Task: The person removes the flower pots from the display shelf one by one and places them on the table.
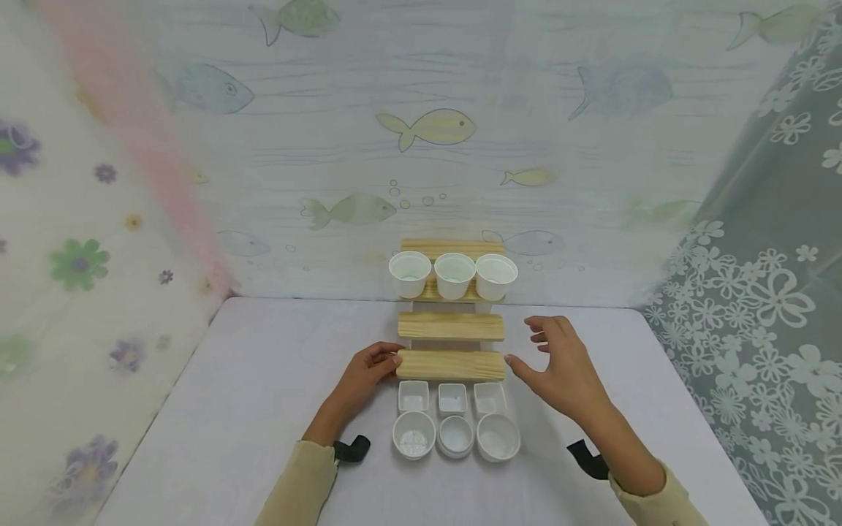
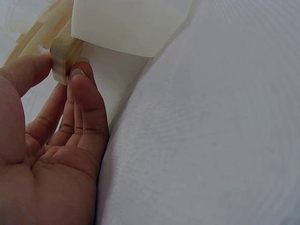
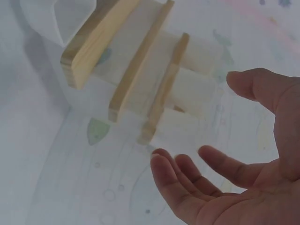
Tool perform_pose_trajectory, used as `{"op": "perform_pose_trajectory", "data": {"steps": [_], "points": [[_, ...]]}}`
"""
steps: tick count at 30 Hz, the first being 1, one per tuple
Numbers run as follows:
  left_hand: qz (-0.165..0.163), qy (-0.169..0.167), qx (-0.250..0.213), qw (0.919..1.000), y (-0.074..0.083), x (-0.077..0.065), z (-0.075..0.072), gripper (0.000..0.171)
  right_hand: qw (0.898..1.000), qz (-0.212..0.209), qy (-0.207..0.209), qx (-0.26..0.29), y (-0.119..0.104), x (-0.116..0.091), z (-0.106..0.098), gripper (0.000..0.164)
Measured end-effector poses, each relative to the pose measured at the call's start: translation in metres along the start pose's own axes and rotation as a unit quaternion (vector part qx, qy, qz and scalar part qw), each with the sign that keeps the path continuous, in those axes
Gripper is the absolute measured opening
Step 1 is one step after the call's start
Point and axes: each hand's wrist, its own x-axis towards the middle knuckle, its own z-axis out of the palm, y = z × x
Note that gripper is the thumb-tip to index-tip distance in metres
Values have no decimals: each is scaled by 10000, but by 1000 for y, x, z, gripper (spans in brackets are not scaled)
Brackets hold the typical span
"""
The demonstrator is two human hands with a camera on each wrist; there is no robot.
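A tiered stand with wooden slats and white side supports stands at the middle back of the table. My left hand pinches the left end of its lowest slat; in the left wrist view, thumb and fingers lie on either side of the slat end. Off the stand's right side, my right hand is held in the air with fingers spread and nothing in it. In the right wrist view the slats are apart from its fingers. Three white round cups sit in a row on the upper level.
Three small white square dishes stand just in front of the stand. Nearer to me is a row of three white round bowls. Behind the white-covered table hangs a fish-patterned sheet, with a lace-flowered curtain at the right.
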Motion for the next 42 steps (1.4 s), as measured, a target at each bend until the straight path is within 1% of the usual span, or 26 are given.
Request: {"op": "perform_pose_trajectory", "data": {"steps": [6, 11, 15, 22, 27, 31, 36, 42], "points": [[11, 72, 34, 10000, 1, -6, 4, 34, 9994, -254, 231, 55, 2, 12, -3, 61], [25, 135, 41, 9999, 1, -10, 7, 35, 9971, -567, 501, 72, 3, 20, -7, 63], [19, 144, 21, 9999, 0, -14, 9, 35, 9957, -727, 579, 54, 4, 27, -12, 64], [27, 139, -31, 9999, 1, -22, 13, 37, 9946, -929, 459, 59, 11, 43, -16, 67], [25, 184, -6, 9998, 1, -28, 17, 37, 9940, -1030, 349, 65, 14, 52, -20, 69], [43, 272, 43, 9996, 1, -34, 22, 36, 9922, -1211, 273, 128, 16, 59, -25, 71], [33, 383, 61, 9992, 2, -44, 29, 34, 9912, -1322, -7, 90, 18, 69, -29, 76], [29, 447, 58, 9990, 3, -55, 38, 35, 9905, -1323, -330, 156, 20, 79, -35, 78]]}}
